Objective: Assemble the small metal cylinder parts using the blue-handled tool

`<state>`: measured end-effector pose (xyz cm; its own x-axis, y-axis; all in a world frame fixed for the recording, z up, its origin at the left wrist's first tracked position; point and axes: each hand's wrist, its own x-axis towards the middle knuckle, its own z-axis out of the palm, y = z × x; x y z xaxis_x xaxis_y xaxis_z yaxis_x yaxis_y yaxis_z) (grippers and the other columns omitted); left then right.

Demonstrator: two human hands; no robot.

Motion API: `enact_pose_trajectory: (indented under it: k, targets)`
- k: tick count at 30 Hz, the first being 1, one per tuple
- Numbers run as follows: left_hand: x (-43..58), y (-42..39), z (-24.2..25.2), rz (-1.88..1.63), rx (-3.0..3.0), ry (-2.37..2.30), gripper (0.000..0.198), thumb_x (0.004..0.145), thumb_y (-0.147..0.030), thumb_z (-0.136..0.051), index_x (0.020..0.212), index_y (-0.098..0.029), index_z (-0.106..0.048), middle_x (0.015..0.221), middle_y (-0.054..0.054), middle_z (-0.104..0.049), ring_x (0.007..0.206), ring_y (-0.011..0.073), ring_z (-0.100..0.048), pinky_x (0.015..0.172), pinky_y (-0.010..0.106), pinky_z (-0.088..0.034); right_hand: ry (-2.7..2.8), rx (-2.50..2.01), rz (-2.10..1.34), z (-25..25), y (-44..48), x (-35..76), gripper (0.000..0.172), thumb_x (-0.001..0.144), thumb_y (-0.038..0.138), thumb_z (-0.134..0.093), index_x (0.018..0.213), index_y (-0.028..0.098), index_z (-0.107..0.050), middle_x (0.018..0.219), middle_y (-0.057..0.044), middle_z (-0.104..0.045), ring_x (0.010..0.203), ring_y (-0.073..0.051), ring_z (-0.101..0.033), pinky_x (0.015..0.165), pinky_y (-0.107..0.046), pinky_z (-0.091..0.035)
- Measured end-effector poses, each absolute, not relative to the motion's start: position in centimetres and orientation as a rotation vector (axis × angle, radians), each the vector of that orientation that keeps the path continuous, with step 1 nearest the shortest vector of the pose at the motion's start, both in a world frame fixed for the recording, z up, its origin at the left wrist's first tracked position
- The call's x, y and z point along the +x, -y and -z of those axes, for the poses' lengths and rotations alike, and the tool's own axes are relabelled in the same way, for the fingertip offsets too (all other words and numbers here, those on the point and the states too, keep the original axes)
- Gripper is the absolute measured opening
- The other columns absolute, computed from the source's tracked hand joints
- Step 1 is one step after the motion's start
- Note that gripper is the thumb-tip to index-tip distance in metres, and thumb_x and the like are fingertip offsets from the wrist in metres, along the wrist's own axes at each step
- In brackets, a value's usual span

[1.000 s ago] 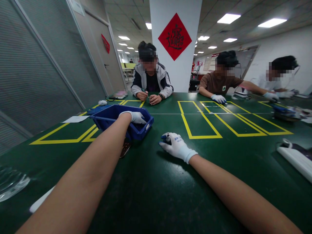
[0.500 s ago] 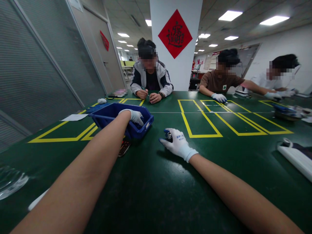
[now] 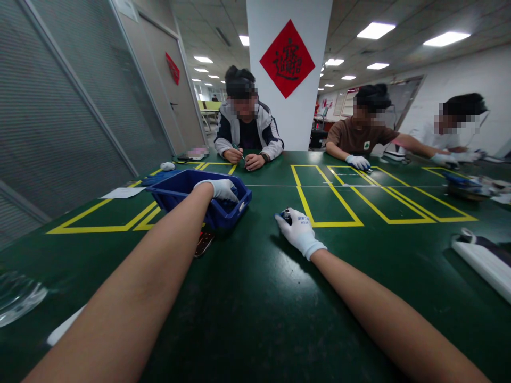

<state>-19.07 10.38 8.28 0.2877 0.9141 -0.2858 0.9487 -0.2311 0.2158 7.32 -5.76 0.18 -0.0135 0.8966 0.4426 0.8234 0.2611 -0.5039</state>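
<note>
My left hand (image 3: 223, 189), in a white glove with blue palm coating, reaches down inside a blue plastic bin (image 3: 236, 210). Its fingertips are hidden by the bin's wall, so what they touch does not show. Over the green table, right of the bin, my right hand (image 3: 298, 231) wears a matching glove. Its thumb and fingers are closed around a small dark cylindrical part with a shiny metal top (image 3: 286, 214); the rest of that part is covered by the glove.
A phone-like object (image 3: 204, 243) lies below the bin. White paper (image 3: 122, 192) and blue gloves (image 3: 159, 176) are left of it. A clear container (image 3: 18, 298) stands at the left edge, a white device (image 3: 481, 260) at right. Several people sit across the yellow-taped table.
My right hand has moved slightly right with the dark cylindrical part, its fingers closing more tightly around it. My left hand stays in the bin, shifted slightly.
</note>
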Motion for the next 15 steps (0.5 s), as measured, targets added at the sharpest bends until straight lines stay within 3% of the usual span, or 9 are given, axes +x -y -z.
enact_pose_trajectory:
  k: [6,12,15]
  targets:
    - [-18.2,-9.4,-11.4,0.123,2.319,-1.785,0.040,0.049,-0.051,-0.073,0.071,-0.018,-0.066,0.067,0.002,-0.065,0.063,0.0163,-0.059,0.058,0.022,-0.044,1.755,-1.469,-0.188,0.1,5.7,7.7,0.043,0.085,0.060,-0.041,0.083,0.022,-0.061,0.081,-0.004,-0.063,0.077,-0.017,-0.057,0.071,-0.028,-0.042]
    - [-16.8,-7.2,-17.7,-0.078,2.514,-1.807,0.039,0.056,-0.053,-0.067,0.074,-0.018,-0.068,0.061,0.001,-0.063,0.064,0.0171,-0.059,0.058,0.022,-0.041,1.589,-1.206,-0.156,-1.5,5.5,6.8,0.038,0.085,0.050,-0.049,0.105,0.020,-0.062,0.101,-0.006,-0.065,0.094,-0.018,-0.059,0.087,-0.031,-0.044]
    - [-14.5,-4.3,-18.9,-0.400,2.630,-1.660,0.041,0.063,-0.053,-0.063,0.083,-0.018,-0.069,0.069,0.001,-0.066,0.070,0.0173,-0.060,0.063,0.022,-0.043,1.425,-1.080,-0.191,-3.5,5.1,6.8,0.042,0.088,0.047,-0.044,0.116,0.019,-0.056,0.111,-0.007,-0.062,0.100,-0.017,-0.058,0.091,-0.031,-0.043]
